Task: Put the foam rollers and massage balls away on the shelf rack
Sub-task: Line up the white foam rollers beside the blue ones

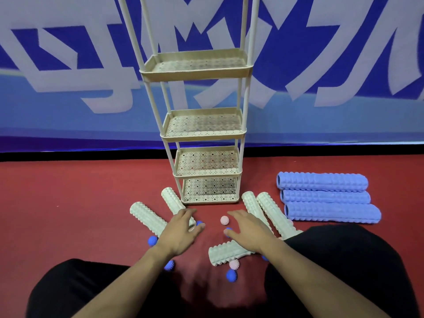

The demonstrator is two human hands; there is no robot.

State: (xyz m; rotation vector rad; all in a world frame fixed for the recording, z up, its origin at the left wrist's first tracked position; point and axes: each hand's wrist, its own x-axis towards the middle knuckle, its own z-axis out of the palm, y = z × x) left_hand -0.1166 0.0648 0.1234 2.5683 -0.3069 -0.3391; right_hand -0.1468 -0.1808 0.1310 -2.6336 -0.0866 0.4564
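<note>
Overhead, head view: left hand (181,232) and right hand (249,228) hover with fingers spread, grasping nothing; cream foam rollers (149,218), blue foam rollers (322,181) and spiky massage balls (224,220) lie on the red floor (68,203) before the bare shelf rack (197,72) (rollers probably light, firm; grip mid-length); several balls partly hidden under wrists.
</note>
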